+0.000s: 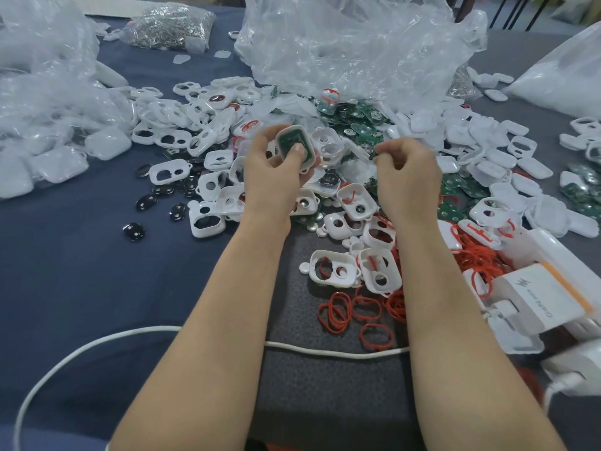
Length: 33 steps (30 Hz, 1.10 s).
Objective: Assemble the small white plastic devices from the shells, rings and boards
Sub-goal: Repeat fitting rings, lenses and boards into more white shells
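Gripping a white shell (290,129) with a green board (287,140) inside is the left hand (274,172); right hand's (408,177) hold unclear.

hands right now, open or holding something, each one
Left hand: holds a white shell with a green board in it, thumb on the board.
Right hand: fingers curled; whether they pinch anything cannot be told.

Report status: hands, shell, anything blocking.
Left hand grips shell, thumb on green board inside it. Right hand curled alongside, grasp unclear. Loose parts pile beneath, nothing blocking.
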Available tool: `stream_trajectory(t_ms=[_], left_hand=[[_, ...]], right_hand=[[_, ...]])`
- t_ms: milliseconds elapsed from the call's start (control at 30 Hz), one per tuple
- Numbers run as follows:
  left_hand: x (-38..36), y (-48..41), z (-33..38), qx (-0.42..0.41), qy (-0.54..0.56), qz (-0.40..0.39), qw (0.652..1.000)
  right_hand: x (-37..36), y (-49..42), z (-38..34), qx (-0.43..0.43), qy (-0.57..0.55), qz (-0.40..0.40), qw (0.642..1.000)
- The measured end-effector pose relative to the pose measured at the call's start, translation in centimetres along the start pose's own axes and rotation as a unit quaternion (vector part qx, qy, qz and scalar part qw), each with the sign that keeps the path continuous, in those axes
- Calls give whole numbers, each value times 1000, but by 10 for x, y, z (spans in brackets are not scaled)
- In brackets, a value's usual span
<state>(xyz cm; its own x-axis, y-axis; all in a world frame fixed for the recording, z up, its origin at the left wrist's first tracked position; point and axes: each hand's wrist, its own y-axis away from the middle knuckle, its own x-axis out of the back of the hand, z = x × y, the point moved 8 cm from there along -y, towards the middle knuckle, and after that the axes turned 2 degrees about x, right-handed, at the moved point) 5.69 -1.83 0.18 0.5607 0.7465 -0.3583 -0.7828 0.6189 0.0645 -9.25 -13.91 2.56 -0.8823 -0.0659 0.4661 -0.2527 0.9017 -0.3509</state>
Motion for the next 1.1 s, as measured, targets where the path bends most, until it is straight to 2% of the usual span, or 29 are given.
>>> stream_trajectory(t_ms=[133,267,367,433,600,767,800,867,933,967,1033,1100], left_hand=[[4,1,5,-15,-12,15,1000],[3,1,4,5,32,15,999],[2,1,3,16,60,16,998],[2,0,2,19,62,20,998],[2,1,0,24,51,20,998],[0,1,-1,31,67,15,997],[0,1,0,29,73,13,997],[1,0,1,20,77,13,997],[1,0,2,13,78,13,997],[1,0,2,12,78,13,997],[0,0,1,17,72,10,997],[-2,1,0,22,56,4,998]], right_hand=[[-14,7,-12,56,39,-64,996],[-33,14,-21,98,102,-130,981],[-46,17,-15,90,213,-161,959],[-50,18,-12,77,246,-164,952],[-54,19,-20,109,217,-150,959],[-58,22,-27,135,169,-200,956],[-54,21,-28,130,151,-195,960],[-33,12,-24,105,111,-131,979],[-6,-1,-8,51,119,-49,990],[4,-5,3,15,139,-33,990],[6,-9,24,-54,205,-69,975],[-4,-5,35,-80,265,-132,952]])
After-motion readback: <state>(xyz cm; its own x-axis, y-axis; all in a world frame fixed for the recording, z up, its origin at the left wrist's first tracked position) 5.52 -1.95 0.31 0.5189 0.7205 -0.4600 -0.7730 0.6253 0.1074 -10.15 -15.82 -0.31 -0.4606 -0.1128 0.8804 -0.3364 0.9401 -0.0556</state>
